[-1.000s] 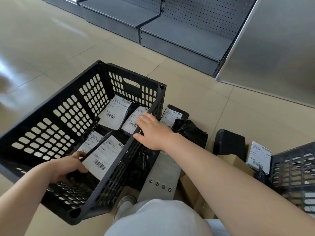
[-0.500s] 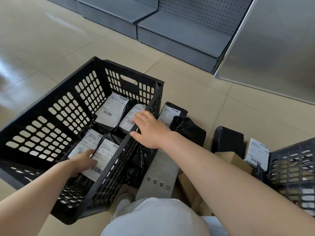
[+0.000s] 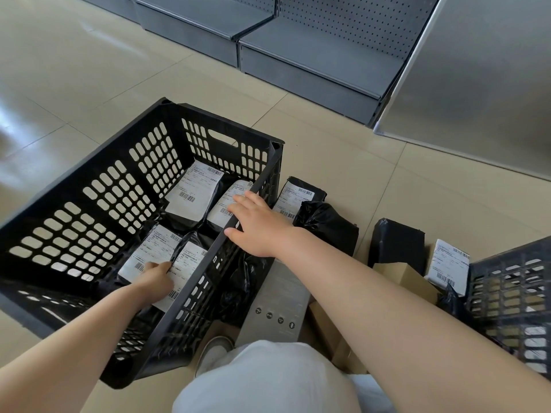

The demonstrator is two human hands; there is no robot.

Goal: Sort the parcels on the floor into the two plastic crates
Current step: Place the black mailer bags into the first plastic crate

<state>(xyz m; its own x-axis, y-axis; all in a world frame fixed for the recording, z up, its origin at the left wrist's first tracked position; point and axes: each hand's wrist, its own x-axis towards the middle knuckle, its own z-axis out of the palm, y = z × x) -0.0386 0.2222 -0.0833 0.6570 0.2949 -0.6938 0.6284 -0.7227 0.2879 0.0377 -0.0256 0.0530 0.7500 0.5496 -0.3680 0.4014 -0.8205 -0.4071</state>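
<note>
My left hand (image 3: 156, 277) is now pressing the labelled parcel (image 3: 186, 271) flat on the crate (image 3: 98, 186) bottom, fingers curled on its edge. My right hand (image 3: 256, 225) is still resting on the rim, fingers spread wide.

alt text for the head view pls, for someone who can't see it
A person's left hand lays a labelled black parcel inside a black crate; the right hand rests on its rim. More parcels lie on the floor beside a second crate.

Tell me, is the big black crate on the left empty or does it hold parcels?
It holds parcels. Inside the black crate, at least four black parcels with white labels lie on its bottom, such as one at the far end.
</note>
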